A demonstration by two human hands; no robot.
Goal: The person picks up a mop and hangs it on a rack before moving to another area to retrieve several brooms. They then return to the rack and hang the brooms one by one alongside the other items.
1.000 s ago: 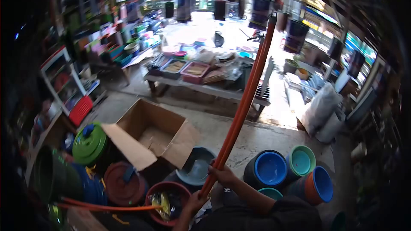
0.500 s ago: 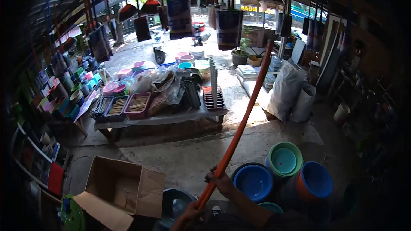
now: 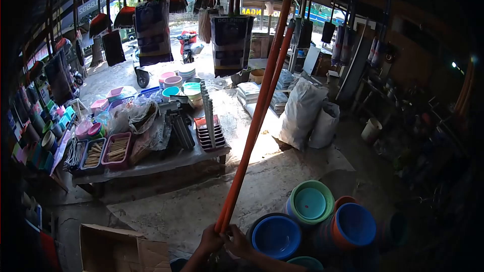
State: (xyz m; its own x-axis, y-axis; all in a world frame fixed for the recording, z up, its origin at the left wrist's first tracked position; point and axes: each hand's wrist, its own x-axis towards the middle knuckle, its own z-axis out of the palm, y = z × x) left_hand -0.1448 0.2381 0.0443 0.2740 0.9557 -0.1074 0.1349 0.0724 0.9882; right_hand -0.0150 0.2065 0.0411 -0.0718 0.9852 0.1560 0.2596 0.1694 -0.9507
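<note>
Two long orange-red poles (image 3: 253, 131) lie close together in my hands and rise toward the roof, parting slightly near their upper ends. My left hand (image 3: 210, 239) is closed around their lower end. Beside it, my right hand (image 3: 237, 243) has its fingers closed at the same end. An open cardboard box (image 3: 151, 253) stands to the lower left of my hands. Close to my right forearm is a blue basin (image 3: 276, 236), with stacked green tubs (image 3: 322, 196) behind it and another blue-and-orange stack (image 3: 355, 225) to the right.
A low table (image 3: 151, 167) carries baskets, plastic-wrapped goods and stacked trays. Packaged goods (image 3: 232, 45) and dustpans (image 3: 176, 2) hang overhead near the poles. Large white sacks (image 3: 302, 113) stand on the floor beyond, with a dark cluttered shelf along the right side.
The poles have swung more upright, and a second one now shows beside the first. My right hand has come down next to my left at the lower end. The view has turned right.
</note>
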